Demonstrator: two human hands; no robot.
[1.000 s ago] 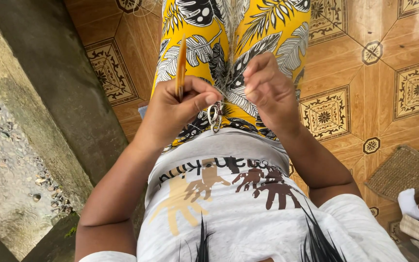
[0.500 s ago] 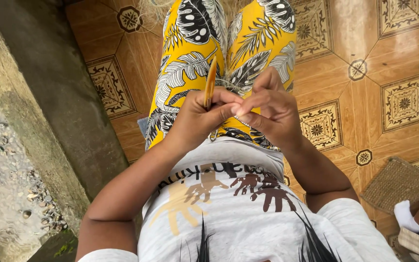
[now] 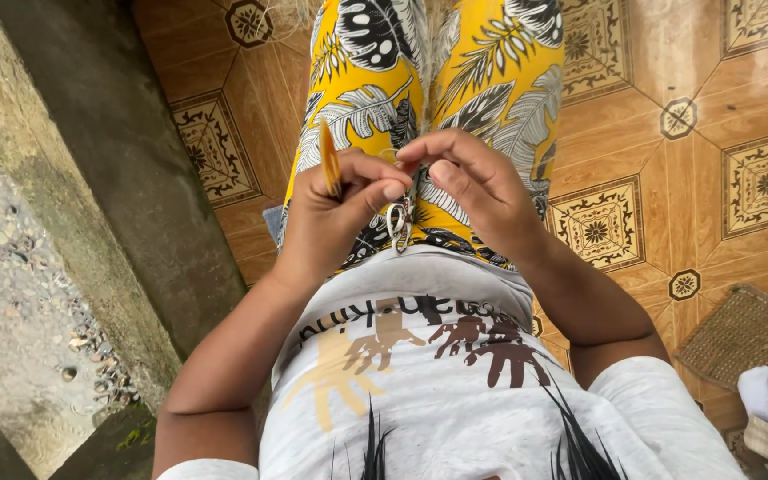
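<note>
Glossy tiled floor (image 3: pixel 668 53), rough concrete ledge (image 3: pixel 91 178), shiny metal scissors (image 3: pixel 398 222), woven mat (image 3: pixel 744 333)

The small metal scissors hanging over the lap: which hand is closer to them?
Left. The left hand holds the small metal scissors at its fingertips, along with an orange strip. The right hand sits just beside them, its fingers curled above.

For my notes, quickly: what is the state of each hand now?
Left hand: closed, holding a thin yellow-brown strip.
Right hand: fingers curled; holding cannot be told.
</note>
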